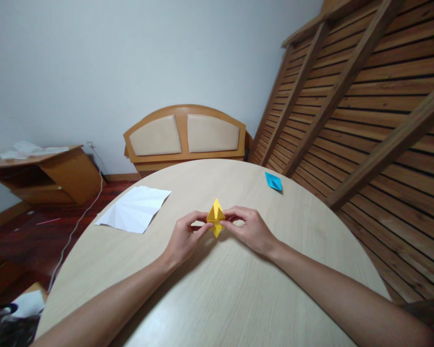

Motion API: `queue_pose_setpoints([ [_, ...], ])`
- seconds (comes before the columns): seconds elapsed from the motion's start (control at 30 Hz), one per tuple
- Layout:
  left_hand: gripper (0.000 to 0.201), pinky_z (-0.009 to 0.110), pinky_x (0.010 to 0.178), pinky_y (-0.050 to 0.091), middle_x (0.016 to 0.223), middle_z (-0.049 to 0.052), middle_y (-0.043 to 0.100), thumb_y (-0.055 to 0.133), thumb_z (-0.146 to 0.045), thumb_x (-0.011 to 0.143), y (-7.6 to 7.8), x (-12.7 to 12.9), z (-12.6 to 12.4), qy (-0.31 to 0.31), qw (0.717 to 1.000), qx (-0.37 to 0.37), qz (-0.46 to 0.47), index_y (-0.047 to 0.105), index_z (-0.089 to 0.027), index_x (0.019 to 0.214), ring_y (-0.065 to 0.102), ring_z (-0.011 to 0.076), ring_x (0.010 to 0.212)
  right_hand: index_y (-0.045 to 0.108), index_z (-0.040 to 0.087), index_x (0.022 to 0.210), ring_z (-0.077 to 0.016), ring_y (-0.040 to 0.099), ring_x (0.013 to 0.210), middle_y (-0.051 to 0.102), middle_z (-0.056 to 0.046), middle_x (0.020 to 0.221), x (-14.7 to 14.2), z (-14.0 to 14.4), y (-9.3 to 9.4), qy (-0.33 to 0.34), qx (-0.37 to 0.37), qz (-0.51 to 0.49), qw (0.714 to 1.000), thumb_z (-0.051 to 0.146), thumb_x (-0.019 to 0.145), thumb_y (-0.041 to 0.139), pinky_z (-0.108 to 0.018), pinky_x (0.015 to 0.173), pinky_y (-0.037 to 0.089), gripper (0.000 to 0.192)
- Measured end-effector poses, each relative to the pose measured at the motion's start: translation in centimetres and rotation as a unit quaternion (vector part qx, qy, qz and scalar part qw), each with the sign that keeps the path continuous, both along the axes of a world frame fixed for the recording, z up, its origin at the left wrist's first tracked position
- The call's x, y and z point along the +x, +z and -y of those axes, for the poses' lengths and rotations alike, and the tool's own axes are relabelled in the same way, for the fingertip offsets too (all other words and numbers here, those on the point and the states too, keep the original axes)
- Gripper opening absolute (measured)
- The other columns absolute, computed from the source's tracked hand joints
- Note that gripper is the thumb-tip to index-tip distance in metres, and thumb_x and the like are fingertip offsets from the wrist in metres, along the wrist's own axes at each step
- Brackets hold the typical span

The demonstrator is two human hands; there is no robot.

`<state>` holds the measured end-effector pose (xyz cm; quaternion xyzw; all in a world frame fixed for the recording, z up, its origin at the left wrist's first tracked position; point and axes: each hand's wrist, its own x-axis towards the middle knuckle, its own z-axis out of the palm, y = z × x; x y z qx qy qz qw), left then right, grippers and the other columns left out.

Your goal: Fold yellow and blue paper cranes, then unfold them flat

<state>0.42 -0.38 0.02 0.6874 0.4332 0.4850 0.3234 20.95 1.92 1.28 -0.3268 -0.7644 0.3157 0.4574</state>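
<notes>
Three paper pieces show on the round wooden table: one yellow folded paper piece, one blue folded paper piece and one white creased sheet. Two bare hands work here, both the person's own.

The yellow folded paper piece sits near the table's middle, held just above the tabletop between the two hands. Its long axis runs from 12 to 6 o'clock: a sharp tip points to 12, away from the person, and a shorter point hangs toward 6. Its side corners reach out to 9 and 3 o'clock.

The left hand pinches the corner at 9 o'clock, thumb and forefinger closed on the paper, the other fingers curled under. The right hand pinches the corner at 3 o'clock in the same way.

From the yellow piece, the white creased sheet lies flat at about 9 to 10 o'clock, near the table's edge and well apart from the left hand. The blue folded paper piece lies at about 1 to 2 o'clock, near the far edge. Nothing lies between the hands and either one.

Beyond the table, at 12 o'clock, a wooden headboard leans against the wall; at 3 o'clock stands a slatted wooden frame; at 9 o'clock sits a low wooden cabinet.
</notes>
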Motion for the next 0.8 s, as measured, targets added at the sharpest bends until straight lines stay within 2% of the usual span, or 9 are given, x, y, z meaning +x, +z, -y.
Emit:
queue_pose_setpoints([
  [0.37,0.021,0.028,0.066,0.059,0.096,0.006,0.071,0.068,-0.037,0.085,0.38,0.21,0.20,0.014,1.000,0.013,-0.003,0.073,-0.020,0.097,0.067,0.0201,0.088,0.076,0.021,0.099,-0.0170,0.067,0.085,0.073,-0.004,0.094,-0.20,0.01,0.07,0.011,-0.001,0.013,1.000,0.017,0.085,0.069,-0.032,0.080,0.055,0.016],
  [0.8,0.023,0.032,0.069,0.059,0.093,0.008,0.070,0.067,-0.039,0.084,-0.09,0.66,-0.01,0.032,0.999,-0.034,0.007,0.072,-0.018,0.091,0.065,0.0216,0.089,0.075,0.019,0.090,-0.0171,0.066,0.081,0.071,-0.005,0.087,-0.70,-0.18,-0.50,-0.024,-0.009,0.013,1.000,0.017,0.084,0.068,-0.032,0.076,0.054,0.009],
])
